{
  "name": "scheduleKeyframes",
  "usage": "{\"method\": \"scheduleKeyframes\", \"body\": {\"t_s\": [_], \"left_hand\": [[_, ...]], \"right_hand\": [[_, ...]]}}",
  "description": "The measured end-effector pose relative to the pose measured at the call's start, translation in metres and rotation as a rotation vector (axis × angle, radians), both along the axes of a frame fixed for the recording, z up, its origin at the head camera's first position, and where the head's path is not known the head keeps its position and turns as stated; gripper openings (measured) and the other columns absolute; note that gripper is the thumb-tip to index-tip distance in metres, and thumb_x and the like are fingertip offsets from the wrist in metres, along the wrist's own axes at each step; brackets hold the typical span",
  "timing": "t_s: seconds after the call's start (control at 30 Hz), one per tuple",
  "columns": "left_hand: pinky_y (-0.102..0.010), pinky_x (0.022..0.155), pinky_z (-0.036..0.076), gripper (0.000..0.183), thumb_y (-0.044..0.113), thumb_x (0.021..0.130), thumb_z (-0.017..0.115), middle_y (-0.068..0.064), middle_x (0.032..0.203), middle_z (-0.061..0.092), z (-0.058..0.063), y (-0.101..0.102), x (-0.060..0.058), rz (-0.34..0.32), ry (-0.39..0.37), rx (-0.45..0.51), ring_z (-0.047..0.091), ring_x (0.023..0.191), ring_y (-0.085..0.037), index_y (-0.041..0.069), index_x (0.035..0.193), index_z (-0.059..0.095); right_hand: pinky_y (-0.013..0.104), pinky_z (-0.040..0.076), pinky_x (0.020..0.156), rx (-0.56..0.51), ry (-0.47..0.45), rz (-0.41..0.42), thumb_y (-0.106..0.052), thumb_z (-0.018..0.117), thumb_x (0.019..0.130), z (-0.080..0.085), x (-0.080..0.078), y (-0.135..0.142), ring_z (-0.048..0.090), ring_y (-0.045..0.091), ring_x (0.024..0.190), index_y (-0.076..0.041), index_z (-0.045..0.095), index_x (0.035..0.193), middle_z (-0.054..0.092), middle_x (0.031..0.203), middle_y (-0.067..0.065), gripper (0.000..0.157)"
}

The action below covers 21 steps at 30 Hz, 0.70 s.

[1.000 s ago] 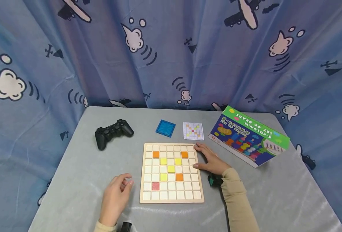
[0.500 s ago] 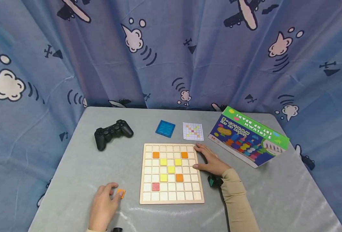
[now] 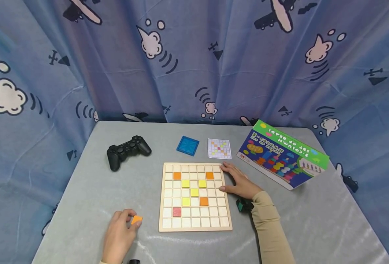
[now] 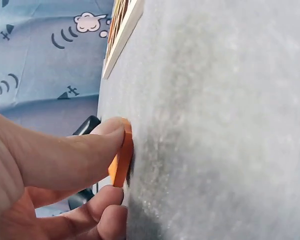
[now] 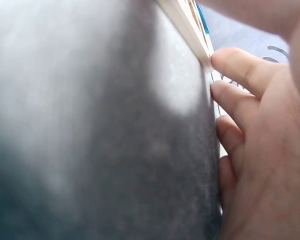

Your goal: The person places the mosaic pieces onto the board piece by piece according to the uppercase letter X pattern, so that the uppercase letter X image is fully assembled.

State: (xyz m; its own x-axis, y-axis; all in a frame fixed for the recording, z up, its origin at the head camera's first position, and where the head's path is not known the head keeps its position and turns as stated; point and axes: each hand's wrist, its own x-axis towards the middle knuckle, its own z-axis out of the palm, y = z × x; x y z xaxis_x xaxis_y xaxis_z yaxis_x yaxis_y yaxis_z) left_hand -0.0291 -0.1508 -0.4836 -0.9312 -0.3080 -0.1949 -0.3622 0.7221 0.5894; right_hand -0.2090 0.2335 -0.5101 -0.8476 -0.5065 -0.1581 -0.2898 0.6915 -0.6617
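Observation:
Left of the board, my left hand (image 3: 118,234) pinches an orange square tile (image 3: 136,220) between thumb and fingers. In the left wrist view the tile (image 4: 122,157) stands tilted on its edge, close to the grey tabletop. A wooden grid board (image 3: 195,227) lies in front of me with orange, yellow and red tiles in some of its squares; the red tile (image 3: 176,212) is near its lower left. My right hand (image 3: 240,183) rests at the board's upper right edge, its thumb and fingertips touching the rim. The right wrist view shows those fingers (image 5: 240,70) beside the board corner.
Behind the board lie a blue square tray (image 3: 188,146) and a pattern card (image 3: 219,149) printed with a coloured grid. A black game controller (image 3: 128,151) sits at the back left. The colourful bead-set box (image 3: 281,156) is at the back right. A patterned blue curtain (image 3: 194,58) hangs behind.
My left hand has moved left and down, away from the board, and taken hold of the orange tile, which has since tilted in the fingers. My right hand has stayed put.

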Motion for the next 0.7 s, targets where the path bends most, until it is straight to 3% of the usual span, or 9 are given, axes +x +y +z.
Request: {"method": "scheduleKeyframes", "body": {"t_s": [0.2, 0.43, 0.57, 0.7], "left_hand": [[-0.029, 0.062, 0.042, 0.024, 0.008, 0.078, 0.078, -0.003, 0.084, 0.060, 0.004, 0.004, -0.002, 0.007, 0.068, 0.032, 0.055, 0.071, -0.014, 0.007, 0.095, 0.062], [-0.027, 0.064, 0.050, 0.030, -0.004, 0.077, 0.074, -0.002, 0.088, 0.063, 0.014, 0.019, -0.015, -0.048, 0.248, 0.105, 0.062, 0.073, -0.012, 0.011, 0.102, 0.066], [-0.025, 0.069, 0.053, 0.024, -0.002, 0.080, 0.074, -0.002, 0.096, 0.063, 0.024, 0.035, -0.028, -0.095, 0.255, 0.290, 0.063, 0.077, -0.011, 0.013, 0.098, 0.068], [-0.023, 0.068, 0.052, 0.025, -0.003, 0.081, 0.072, -0.004, 0.096, 0.062, 0.025, 0.057, -0.041, -0.146, 0.223, 0.464, 0.062, 0.077, -0.012, 0.013, 0.100, 0.066]], "right_hand": [[0.067, 0.008, 0.109, 0.006, -0.001, 0.002, -0.047, 0.071, 0.083, 0.000, 0.000, 0.000, 0.006, 0.035, 0.147, -0.017, 0.029, 0.151, 0.016, 0.159, 0.008, 0.085], [0.067, 0.008, 0.108, -0.001, -0.010, 0.002, -0.047, 0.069, 0.084, 0.003, 0.000, -0.003, 0.006, 0.036, 0.147, -0.015, 0.028, 0.151, 0.016, 0.160, 0.009, 0.084], [0.067, 0.009, 0.108, 0.004, -0.010, -0.001, -0.047, 0.069, 0.084, 0.002, 0.000, -0.002, 0.007, 0.036, 0.146, -0.015, 0.028, 0.151, 0.016, 0.160, 0.008, 0.085], [0.068, 0.008, 0.108, 0.002, -0.011, -0.001, -0.047, 0.069, 0.084, 0.001, 0.000, -0.001, 0.007, 0.036, 0.146, -0.015, 0.029, 0.151, 0.016, 0.160, 0.009, 0.085]]}}
